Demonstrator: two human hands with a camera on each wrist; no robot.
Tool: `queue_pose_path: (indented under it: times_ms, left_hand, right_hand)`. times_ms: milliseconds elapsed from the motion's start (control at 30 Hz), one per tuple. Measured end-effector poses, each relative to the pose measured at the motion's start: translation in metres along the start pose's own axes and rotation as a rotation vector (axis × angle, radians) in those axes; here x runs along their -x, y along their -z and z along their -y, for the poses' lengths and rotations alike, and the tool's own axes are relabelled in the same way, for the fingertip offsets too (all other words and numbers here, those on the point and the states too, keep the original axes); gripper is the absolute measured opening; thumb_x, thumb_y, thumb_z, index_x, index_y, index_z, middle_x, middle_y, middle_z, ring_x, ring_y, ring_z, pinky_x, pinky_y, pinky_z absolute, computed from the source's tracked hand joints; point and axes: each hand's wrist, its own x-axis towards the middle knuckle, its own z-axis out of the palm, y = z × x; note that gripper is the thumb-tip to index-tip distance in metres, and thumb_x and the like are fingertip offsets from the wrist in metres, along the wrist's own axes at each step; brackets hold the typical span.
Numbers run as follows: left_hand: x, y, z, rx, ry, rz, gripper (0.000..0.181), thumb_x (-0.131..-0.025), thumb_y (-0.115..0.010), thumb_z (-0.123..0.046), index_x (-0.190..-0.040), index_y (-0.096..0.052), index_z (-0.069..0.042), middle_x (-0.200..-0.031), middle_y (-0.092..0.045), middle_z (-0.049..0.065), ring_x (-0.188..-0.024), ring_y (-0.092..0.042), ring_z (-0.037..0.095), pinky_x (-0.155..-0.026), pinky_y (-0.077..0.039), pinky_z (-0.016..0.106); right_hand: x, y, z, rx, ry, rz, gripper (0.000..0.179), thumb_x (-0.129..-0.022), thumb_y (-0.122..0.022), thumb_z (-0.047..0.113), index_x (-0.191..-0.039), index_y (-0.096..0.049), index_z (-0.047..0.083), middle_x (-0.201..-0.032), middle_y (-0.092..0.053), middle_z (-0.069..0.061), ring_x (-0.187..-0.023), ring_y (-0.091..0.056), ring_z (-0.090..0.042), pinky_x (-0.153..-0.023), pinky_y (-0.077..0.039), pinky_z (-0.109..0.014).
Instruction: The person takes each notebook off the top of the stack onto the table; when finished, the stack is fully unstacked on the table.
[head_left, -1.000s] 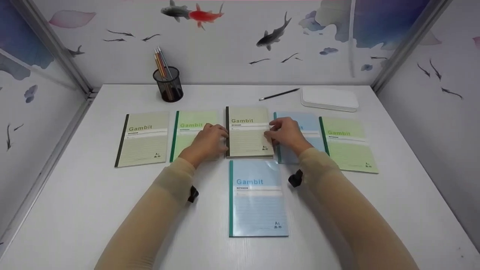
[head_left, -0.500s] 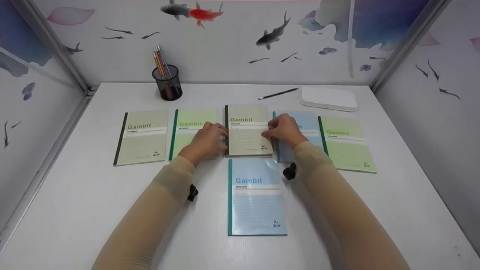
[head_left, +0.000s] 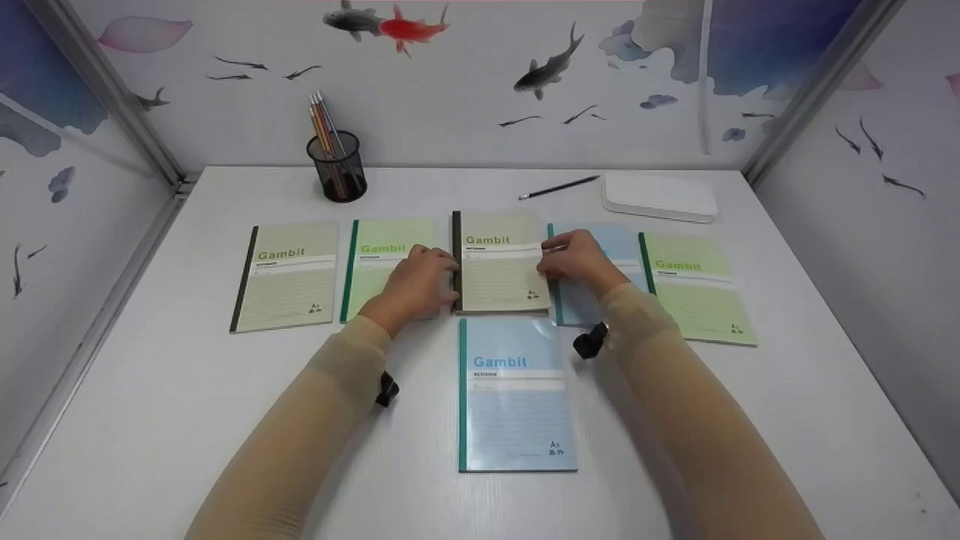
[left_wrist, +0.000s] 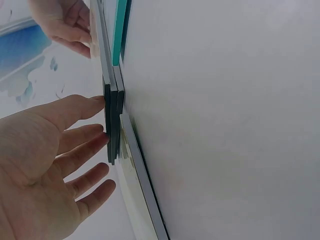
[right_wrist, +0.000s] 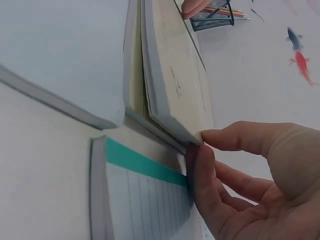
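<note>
A beige Gambit notebook with a dark spine lies on top of a small stack in the middle of the row. In the left wrist view the stack's dark spines sit slightly uneven. My left hand touches the spine side with fingertips, its fingers fairly straight. On the opposite side, my right hand pinches the top notebook's edge between thumb and index finger. In the right wrist view a narrow gap shows under that notebook. Beneath my hands lie a green notebook and a blue notebook, both partly covered.
Another blue notebook lies in front of the stack. A beige notebook ends the row at left, a green notebook at right. Behind stand a mesh pencil cup, a pencil and a white case.
My right thumb has drawn back from the cover to the right edge of the top beige notebook, which has shifted very slightly right. My left hand stays at the spine.
</note>
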Motion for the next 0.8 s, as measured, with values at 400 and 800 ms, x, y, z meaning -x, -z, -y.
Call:
queue_pose_path:
  times_ms: [400,800]
  left_hand:
    - [0.001,-0.001,0.0,0.031,0.019,0.006,0.047,-0.095,-0.076,-0.026,-0.139,-0.065,-0.014,-0.147,-0.057,0.001,-0.139,-0.043,0.026,-0.119,-0.039,0.044]
    - [-0.001,-0.002,0.0,-0.078,-0.023,0.01,0.045,-0.095,-0.071,-0.021,-0.138,-0.064,-0.013,-0.149,-0.055,0.004,-0.138,-0.043,0.029,-0.118,-0.039,0.045]
  right_hand:
    - [0.009,-0.002,-0.023,-0.13,0.183,-0.034,0.05,-0.093,-0.072,0.017,-0.141,-0.058,0.012,-0.12,-0.065,-0.013,-0.093,-0.072,-0.022,-0.082,-0.062,-0.031]
    - [0.019,0.005,-0.034,-0.323,0.125,-0.033,0.051,-0.096,-0.07,0.015,-0.145,-0.057,0.012,-0.128,-0.069,-0.017,-0.093,-0.071,-0.015,-0.078,-0.061,-0.027]
